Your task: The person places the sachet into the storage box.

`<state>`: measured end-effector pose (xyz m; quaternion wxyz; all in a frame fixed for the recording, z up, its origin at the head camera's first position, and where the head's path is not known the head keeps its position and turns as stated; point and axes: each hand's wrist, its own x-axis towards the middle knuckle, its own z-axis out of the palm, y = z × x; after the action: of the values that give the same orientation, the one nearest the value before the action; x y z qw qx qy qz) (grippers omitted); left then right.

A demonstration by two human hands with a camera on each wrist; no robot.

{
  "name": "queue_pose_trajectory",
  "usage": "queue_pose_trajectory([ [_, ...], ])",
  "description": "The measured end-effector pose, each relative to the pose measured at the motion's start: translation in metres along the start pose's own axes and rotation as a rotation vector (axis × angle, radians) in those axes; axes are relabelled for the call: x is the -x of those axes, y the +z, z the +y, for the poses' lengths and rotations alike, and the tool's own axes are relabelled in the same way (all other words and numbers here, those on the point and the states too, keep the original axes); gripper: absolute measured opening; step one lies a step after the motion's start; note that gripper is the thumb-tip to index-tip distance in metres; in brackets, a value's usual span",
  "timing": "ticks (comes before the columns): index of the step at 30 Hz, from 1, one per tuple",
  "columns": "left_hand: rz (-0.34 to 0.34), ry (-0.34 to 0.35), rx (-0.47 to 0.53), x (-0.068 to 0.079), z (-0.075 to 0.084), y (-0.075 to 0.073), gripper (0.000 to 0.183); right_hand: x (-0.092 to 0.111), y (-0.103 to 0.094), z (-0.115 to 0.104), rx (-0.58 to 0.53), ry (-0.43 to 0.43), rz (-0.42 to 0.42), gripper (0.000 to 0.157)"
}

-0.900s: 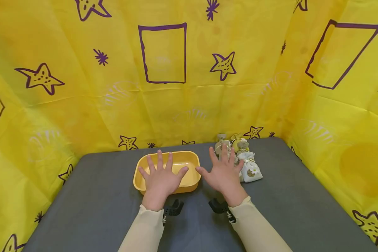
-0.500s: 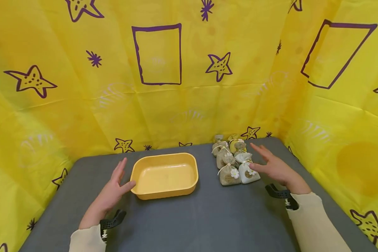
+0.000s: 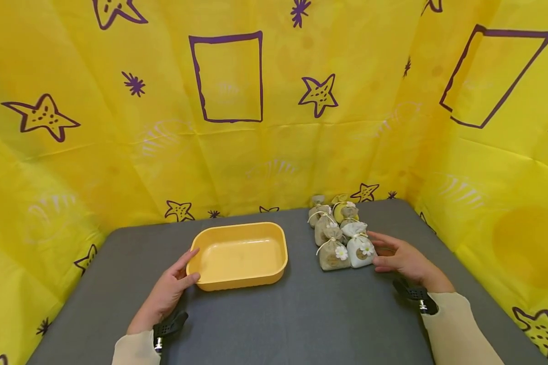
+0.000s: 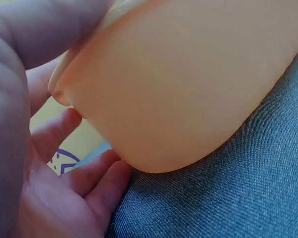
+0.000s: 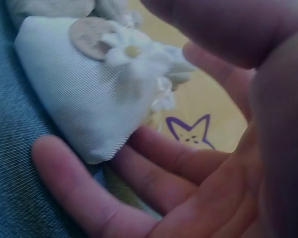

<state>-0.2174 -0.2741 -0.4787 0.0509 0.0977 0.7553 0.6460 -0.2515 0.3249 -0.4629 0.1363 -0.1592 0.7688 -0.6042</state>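
Note:
In the head view a yellow plastic tub (image 3: pixel 239 256) stands on the grey tabletop, with nothing in it. My left hand (image 3: pixel 166 294) holds its left end; in the left wrist view the thumb (image 4: pixel 59 25) lies over the rim and the fingertips (image 4: pixel 116 166) meet the outer wall. To the right stand several small drawstring sachets, nearest to my right hand a white one (image 3: pixel 360 257) with a daisy and round tag. That right hand (image 3: pixel 406 261) has loosely bent fingers around the white sachet's right side, fingertips right at its cloth in the right wrist view.
Beside the white sachet are beige sachets (image 3: pixel 332 259) tied with string, and a yellow one (image 3: pixel 345 215) at the back. Yellow cloth with purple stars (image 3: pixel 319 96) hangs close behind the grey tabletop (image 3: pixel 265 324) and along its sides.
Both hands were spread over the tub and sachets, then moved apart to the outer sides. The left now holds the tub's end; the right has closed in beside the white sachet.

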Motion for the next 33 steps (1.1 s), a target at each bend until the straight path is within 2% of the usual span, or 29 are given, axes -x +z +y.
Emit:
queue_pose_trajectory([
  [3,0.014,0.007,0.027,0.002,-0.002,0.001,0.067,-0.002,0.004,0.004,0.056,-0.025,0.022,0.072],
  [6,0.022,0.019,0.035,0.002,-0.003,0.001,0.069,-0.004,0.007,0.008,0.159,-0.038,0.062,0.066],
  [10,0.024,0.050,0.011,0.003,-0.005,0.001,0.071,-0.005,0.011,0.012,0.229,-0.034,0.105,0.059],
  [15,0.025,0.076,-0.006,0.003,-0.006,0.000,0.071,-0.006,0.012,0.016,0.187,-0.011,0.158,0.050],
  [27,0.037,0.045,0.005,0.004,-0.007,0.002,0.071,-0.007,0.016,0.014,0.230,-0.058,0.221,0.035],
  [33,0.042,0.036,0.010,0.003,-0.007,0.002,0.069,-0.006,0.017,0.017,0.155,-0.057,0.288,0.034],
])
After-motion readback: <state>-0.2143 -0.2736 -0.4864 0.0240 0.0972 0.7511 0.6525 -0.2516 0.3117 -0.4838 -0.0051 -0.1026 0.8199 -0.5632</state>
